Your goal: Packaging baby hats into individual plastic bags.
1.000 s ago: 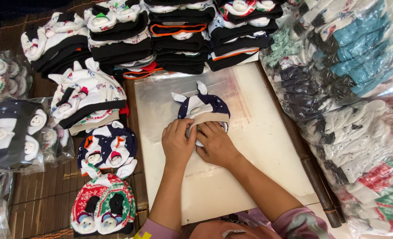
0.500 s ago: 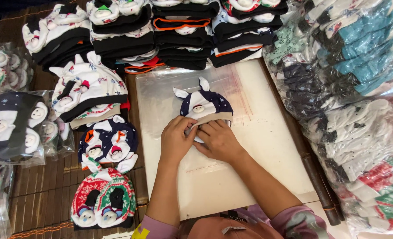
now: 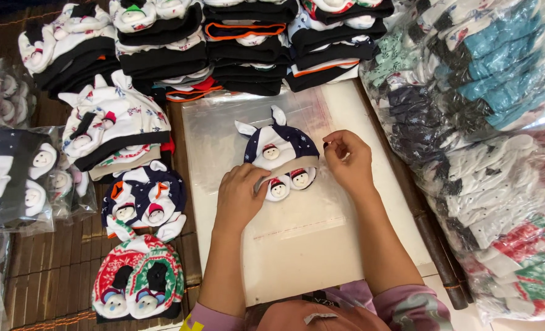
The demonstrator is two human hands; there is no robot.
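A navy star-print baby hat [image 3: 280, 142] with white ears and a snowman face lies on a clear plastic bag [image 3: 223, 132] on a white board [image 3: 370, 202]. Two small matching booties [image 3: 289, 181] peek out under its brim. My left hand [image 3: 239, 197] rests on the bag with its fingertips gripping the hat's lower left brim. Just right of the hat, my right hand [image 3: 347, 160] is off the hat, its thumb and forefinger pinched together. I see nothing clearly between them.
Stacks of folded black and white hats [image 3: 162, 37] line the far edge. Loose hat sets lie at left: white [image 3: 114, 125], navy and orange [image 3: 145, 199], red and green [image 3: 139, 279]. Bagged sets [image 3: 15, 175] sit at far left, with large bags of bagged garments [image 3: 487, 141] at right.
My right hand has left the hat's brim and moved right and up, fingers pinched. The left hand stays at the brim. The booties now show below the hat.
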